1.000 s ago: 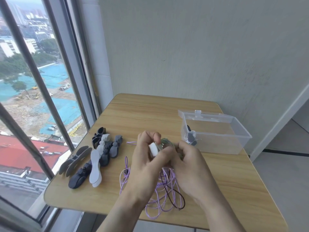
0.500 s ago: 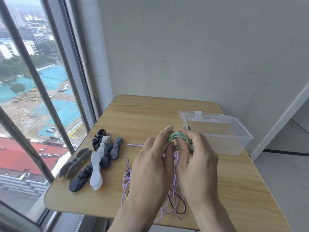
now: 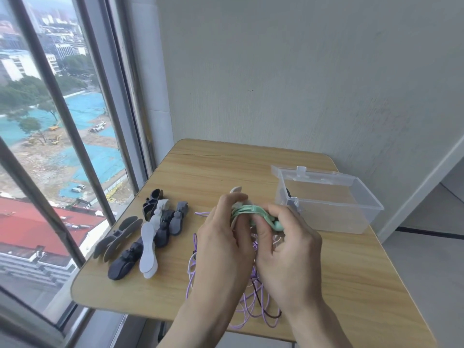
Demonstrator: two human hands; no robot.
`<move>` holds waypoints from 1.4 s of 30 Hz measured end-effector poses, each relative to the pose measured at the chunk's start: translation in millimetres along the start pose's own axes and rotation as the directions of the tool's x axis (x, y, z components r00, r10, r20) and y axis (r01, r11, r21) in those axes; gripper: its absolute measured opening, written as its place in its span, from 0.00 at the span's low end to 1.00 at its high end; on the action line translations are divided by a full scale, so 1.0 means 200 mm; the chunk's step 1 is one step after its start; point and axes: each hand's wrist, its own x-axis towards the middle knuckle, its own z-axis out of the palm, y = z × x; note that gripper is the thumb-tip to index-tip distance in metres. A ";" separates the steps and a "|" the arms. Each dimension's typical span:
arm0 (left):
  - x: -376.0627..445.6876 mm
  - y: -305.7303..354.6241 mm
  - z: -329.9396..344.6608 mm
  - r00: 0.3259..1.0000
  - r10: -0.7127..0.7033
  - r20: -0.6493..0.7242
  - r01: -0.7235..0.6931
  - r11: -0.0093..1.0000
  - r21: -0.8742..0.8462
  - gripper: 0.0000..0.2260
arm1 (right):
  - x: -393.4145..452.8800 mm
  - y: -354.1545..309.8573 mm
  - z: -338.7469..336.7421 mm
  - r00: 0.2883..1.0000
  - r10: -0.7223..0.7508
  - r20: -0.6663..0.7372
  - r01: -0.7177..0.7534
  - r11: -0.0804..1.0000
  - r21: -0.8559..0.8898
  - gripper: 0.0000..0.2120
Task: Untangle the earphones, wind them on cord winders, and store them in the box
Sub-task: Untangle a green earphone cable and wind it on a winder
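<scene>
Both hands, left hand (image 3: 222, 243) and right hand (image 3: 288, 249), pinch a mint-green earphone cord bundle (image 3: 253, 214), seemingly wound on a white winder (image 3: 236, 190); next, the clear plastic box (image 3: 326, 217).

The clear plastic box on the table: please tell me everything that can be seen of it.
The clear plastic box is rectangular, see-through and open on top, and stands upright on the wooden table at its right side, beyond the right hand. Its lid seems to rest behind the far rim. One small dark wound bundle lies inside, at the left end. No hand touches it.
</scene>
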 end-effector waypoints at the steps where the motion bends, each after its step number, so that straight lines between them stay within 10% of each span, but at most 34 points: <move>1: 0.00 0.00 0.00 1.000 -0.004 -0.007 0.004 1.000 -0.002 0.13 | 0.00 0.00 0.00 1.000 0.016 -0.003 -0.016 0.999 0.031 0.04; 15: 0.07 0.01 -0.09 0.923 -0.151 0.353 0.214 0.966 -0.144 0.05 | 0.00 0.09 -0.02 0.957 0.244 0.156 -0.282 0.910 0.303 0.07; 42: 0.03 -0.05 -0.03 0.910 -0.264 0.319 0.390 0.809 -0.441 0.06 | 0.08 0.04 -0.06 0.881 0.322 0.347 -0.360 0.932 0.049 0.07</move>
